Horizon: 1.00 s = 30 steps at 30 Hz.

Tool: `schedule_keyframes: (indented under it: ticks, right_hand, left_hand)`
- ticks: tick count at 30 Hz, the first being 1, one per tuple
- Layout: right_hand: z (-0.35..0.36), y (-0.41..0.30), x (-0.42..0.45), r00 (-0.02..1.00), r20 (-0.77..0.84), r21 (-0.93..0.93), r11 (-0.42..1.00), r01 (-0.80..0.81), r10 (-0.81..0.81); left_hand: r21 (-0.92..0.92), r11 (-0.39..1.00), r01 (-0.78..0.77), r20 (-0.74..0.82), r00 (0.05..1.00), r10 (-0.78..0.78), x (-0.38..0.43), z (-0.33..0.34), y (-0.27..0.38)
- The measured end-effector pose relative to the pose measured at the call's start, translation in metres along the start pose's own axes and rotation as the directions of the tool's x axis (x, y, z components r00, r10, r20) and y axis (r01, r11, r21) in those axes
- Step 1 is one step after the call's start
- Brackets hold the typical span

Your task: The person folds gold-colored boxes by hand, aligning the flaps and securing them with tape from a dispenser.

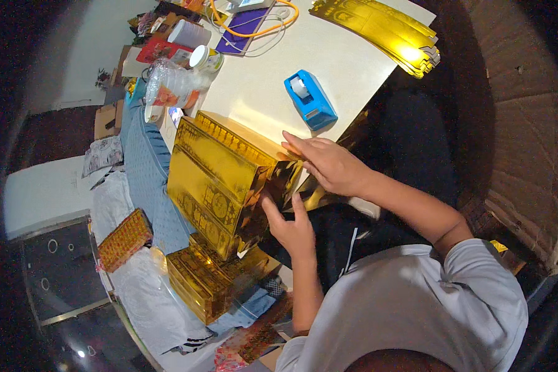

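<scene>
A large box shape wrapped in patterned gold foil (209, 186) rests at the near left end of the white table (260, 88). Folded foil shows at its end that faces me. My left hand (290, 230) is at the lower part of that end, thumb and forefinger spread, fingertips against the foil. Higher up, my right hand (332, 165) lies along the end's upper corner with its fingers stretched out. Whether the right fingers pinch the foil is hidden. Just beyond the right hand sits a blue tape dispenser (311, 100) with a roll of clear tape.
A stack of gold foil sheets (390, 35) overhangs the table's far right edge. A white-lidded jar (206, 59), a plastic-wrapped bundle (169, 86) and an orange cable (255, 33) lie farther back. Below left, another gold box (197, 283) stands near a blue cushion (144, 172). Brown cardboard (530, 139) rises at right.
</scene>
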State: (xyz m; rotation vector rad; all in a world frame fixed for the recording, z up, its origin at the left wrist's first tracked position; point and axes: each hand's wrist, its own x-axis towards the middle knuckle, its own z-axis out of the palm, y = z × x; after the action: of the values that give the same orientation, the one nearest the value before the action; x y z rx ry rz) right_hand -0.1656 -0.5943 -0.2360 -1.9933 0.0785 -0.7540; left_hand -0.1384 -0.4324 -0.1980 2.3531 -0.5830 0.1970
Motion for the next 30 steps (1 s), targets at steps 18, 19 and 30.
schedule_keyframes:
  ticks: [18, 19, 30]
  right_hand:
    - [-0.012, -0.046, -0.024, 0.998, 0.0, -0.088, 0.994, -0.067, 0.067]
    - [-0.017, -0.051, -0.022, 0.997, -0.046, -0.081, 0.995, -0.062, 0.058]
    - [-0.014, -0.087, 0.03, 0.995, 0.022, -0.162, 0.981, 0.104, -0.102]
  left_hand:
    - [-0.04, 0.952, -0.305, -0.077, 0.95, 0.301, -0.053, -0.059, -0.043]
    - [-0.077, 0.938, -0.339, -0.223, 0.922, 0.315, -0.054, -0.063, -0.044]
    - [-0.505, 0.863, 0.034, -0.282, 0.938, -0.202, 0.017, -0.128, -0.055]
